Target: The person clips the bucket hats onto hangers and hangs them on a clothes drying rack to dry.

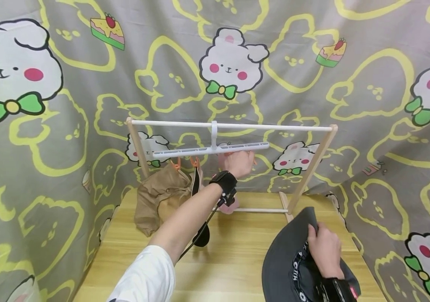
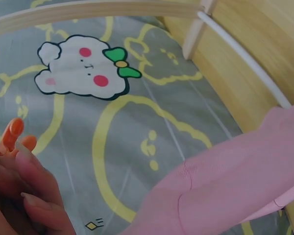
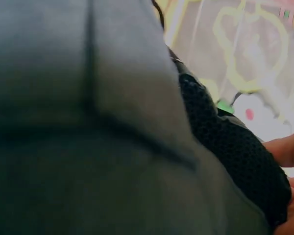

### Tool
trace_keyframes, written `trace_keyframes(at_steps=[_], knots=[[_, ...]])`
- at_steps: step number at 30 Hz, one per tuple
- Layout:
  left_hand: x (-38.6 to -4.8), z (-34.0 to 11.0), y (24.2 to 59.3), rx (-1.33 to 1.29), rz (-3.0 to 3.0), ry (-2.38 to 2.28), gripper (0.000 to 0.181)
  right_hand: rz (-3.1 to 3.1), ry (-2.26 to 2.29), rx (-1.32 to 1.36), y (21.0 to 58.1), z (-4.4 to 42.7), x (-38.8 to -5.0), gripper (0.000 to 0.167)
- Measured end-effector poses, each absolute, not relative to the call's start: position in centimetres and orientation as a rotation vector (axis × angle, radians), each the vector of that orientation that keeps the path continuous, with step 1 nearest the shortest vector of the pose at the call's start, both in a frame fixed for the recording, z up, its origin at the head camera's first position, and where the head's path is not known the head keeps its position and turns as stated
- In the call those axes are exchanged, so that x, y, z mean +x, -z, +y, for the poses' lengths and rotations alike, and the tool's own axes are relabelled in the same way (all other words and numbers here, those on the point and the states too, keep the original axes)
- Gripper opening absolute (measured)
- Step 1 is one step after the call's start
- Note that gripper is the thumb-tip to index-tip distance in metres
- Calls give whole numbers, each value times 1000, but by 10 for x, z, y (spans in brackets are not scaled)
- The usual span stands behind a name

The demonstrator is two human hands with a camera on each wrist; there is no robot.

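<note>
A pale blue hanger (image 1: 184,152) hangs by its hook from the rack's white top bar (image 1: 275,126). Just below the hanger's right half, my left hand (image 1: 239,162) holds an orange clip (image 2: 13,132) between its fingers. Pink fabric (image 2: 225,181) hangs close to that hand, mostly hidden behind my arm in the head view. My right hand (image 1: 324,247) grips a dark grey brimmed hat (image 1: 283,251) by its brim, low at the right; a lettered band runs inside it. In the right wrist view the hat's blurred fabric (image 3: 127,196) covers most of the picture.
Brown hats (image 1: 154,188) hang from orange clips (image 1: 176,163) under the hanger's left half. The wooden rack post (image 1: 309,172) stands at the right on a wood-grain table (image 1: 234,260). A patterned curtain (image 1: 294,100) surrounds the table. A black round piece (image 1: 202,237) shows beside my left forearm.
</note>
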State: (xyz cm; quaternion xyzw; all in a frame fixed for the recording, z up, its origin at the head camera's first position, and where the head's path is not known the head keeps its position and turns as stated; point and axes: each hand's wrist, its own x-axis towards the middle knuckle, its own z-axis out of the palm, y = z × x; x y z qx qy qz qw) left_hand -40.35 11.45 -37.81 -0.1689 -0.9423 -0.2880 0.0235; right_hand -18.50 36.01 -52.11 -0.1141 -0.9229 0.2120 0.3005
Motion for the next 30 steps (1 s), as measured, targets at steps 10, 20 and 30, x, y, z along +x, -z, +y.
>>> trace_keyframes(at_steps=[10,20,30], knots=[[-402,114,381,-517,-2925,782,70,-2601,-474,-40,481,317,-234,18],[-398,116,381,-538,-2939,728,70,-2619,-352,60,467,299,-261,15],[-392,114,378,-568,-2929,681,71,-2654,-350,100,451,281,-280,12]])
